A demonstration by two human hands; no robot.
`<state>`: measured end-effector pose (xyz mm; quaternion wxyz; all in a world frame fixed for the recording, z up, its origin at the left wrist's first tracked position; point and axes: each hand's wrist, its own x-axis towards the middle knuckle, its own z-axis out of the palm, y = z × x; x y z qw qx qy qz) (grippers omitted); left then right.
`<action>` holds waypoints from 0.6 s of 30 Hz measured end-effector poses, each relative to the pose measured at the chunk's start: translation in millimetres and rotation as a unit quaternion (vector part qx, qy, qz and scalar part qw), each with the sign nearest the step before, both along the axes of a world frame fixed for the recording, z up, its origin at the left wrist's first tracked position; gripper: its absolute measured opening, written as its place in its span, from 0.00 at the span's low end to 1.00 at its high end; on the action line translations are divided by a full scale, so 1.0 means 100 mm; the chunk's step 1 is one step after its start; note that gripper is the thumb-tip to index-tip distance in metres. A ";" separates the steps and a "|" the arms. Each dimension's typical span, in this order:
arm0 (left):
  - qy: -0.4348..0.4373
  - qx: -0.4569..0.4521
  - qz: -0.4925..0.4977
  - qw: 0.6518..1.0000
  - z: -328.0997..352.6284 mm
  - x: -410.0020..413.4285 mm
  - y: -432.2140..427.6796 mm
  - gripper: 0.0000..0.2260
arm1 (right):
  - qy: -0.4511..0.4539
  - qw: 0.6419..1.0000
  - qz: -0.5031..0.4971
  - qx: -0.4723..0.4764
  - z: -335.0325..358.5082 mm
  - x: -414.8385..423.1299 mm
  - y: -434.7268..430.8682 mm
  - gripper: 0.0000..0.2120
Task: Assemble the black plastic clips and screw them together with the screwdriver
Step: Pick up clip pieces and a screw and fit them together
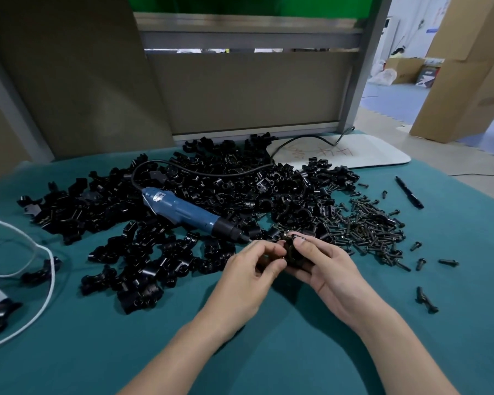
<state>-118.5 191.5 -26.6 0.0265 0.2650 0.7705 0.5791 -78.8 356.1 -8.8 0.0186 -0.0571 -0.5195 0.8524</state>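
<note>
- Your left hand (250, 270) is near the middle, knuckles up, fingers curled, thumb and fingertips pinching the clip (289, 252) from the left.
- Your right hand (328, 266) meets it from the right, thumb on top, fingers curled under the same clip.
- Your left forearm (183, 352) and right forearm (405, 352) are bare and run from the near edge, converging toward the hands.
</note>
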 end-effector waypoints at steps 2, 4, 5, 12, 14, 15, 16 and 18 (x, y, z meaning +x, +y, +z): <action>0.006 0.008 0.001 1.000 0.01 0.01 0.00 0.07 | 0.002 1.000 0.000 -0.003 0.00 0.00 0.00 0.13; -0.008 0.013 0.018 1.000 0.02 0.02 0.02 0.03 | 0.003 1.000 -0.001 -0.001 0.00 0.01 -0.01 0.13; -0.014 0.003 0.031 0.999 0.02 0.02 0.02 0.02 | 0.002 1.000 -0.003 -0.001 0.00 0.01 -0.01 0.13; 0.024 -0.030 0.003 0.999 -0.01 0.00 0.00 0.03 | -0.001 1.000 -0.003 -0.003 0.00 0.01 0.00 0.13; 0.027 -0.026 0.009 0.999 -0.02 0.01 0.00 0.03 | 0.003 1.000 -0.002 -0.001 0.01 0.02 -0.01 0.13; 0.022 -0.031 0.020 0.999 -0.02 0.02 0.00 0.02 | 0.004 1.000 -0.001 0.002 0.02 0.02 -0.01 0.13; 0.023 -0.047 0.030 0.998 -0.02 0.02 0.00 0.04 | 0.004 1.000 -0.002 0.004 0.01 0.02 -0.01 0.13; 0.031 -0.080 0.037 0.996 -0.03 0.01 -0.01 0.10 | -0.002 1.000 -0.006 0.001 0.00 0.01 -0.01 0.13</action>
